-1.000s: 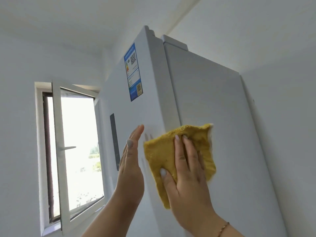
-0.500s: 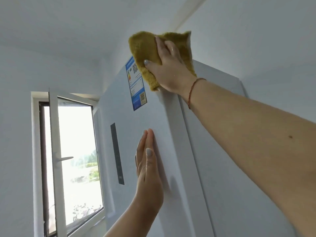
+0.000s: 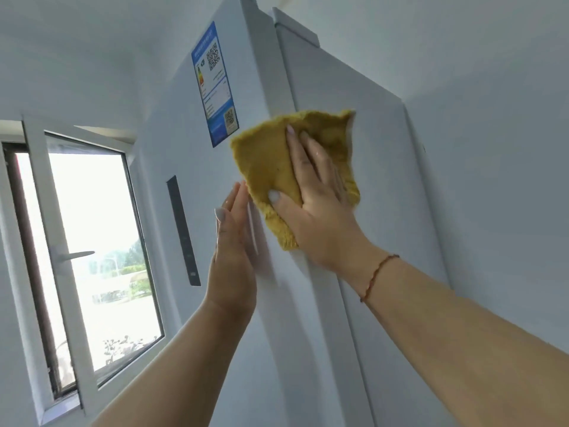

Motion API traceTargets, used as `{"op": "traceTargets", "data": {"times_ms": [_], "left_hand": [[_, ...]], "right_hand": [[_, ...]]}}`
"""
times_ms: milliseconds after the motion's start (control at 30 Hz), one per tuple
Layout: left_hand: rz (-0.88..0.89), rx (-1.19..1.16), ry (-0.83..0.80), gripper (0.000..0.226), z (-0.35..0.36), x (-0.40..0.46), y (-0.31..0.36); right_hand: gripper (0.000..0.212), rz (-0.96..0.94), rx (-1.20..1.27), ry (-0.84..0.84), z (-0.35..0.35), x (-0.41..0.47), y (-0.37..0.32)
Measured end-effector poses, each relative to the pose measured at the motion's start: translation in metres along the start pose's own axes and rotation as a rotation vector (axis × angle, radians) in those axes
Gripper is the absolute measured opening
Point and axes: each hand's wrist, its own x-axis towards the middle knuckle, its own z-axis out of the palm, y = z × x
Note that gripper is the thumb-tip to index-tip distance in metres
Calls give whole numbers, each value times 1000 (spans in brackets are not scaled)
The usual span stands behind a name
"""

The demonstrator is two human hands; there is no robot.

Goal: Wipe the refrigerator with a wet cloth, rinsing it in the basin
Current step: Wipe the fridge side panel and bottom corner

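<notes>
Fridge [image 3: 385, 186] fills my view; the yellow cloth [image 3: 268, 161] is spread over its front corner edge, my right hand [image 3: 311, 208] pressing it flat, fingers straight; left hand [image 3: 231, 257] flat on the door, holding nothing; swipe wide and I'd probably peel the energy label [image 3: 215, 84]; basin's out of sight.

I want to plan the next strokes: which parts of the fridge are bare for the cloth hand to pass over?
Bare: the side panel of the refrigerator right of the cloth, up to the wall, and below the right hand. Crowded: the front corner edge, where the left hand lies flat beside the cloth, with the blue label above and the dark strip to its left.
</notes>
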Motion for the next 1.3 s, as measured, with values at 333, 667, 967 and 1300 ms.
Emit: {"op": "traceTargets", "data": {"times_ms": [333, 667, 967, 1300], "left_hand": [[-87, -38, 31, 64, -2, -5, 4], [-124, 23, 47, 59, 4, -5, 14], [-92, 15, 35, 62, 0, -4, 9], [-90, 110, 108, 46, -1, -14, 19]], "right_hand": [[74, 163, -154, -38, 37, -184, 28], [82, 160, -148, -80, -24, 33, -18], [78, 103, -101, 34, 2, -5, -9], [76, 171, -266, 68, 55, -222, 33]]}}
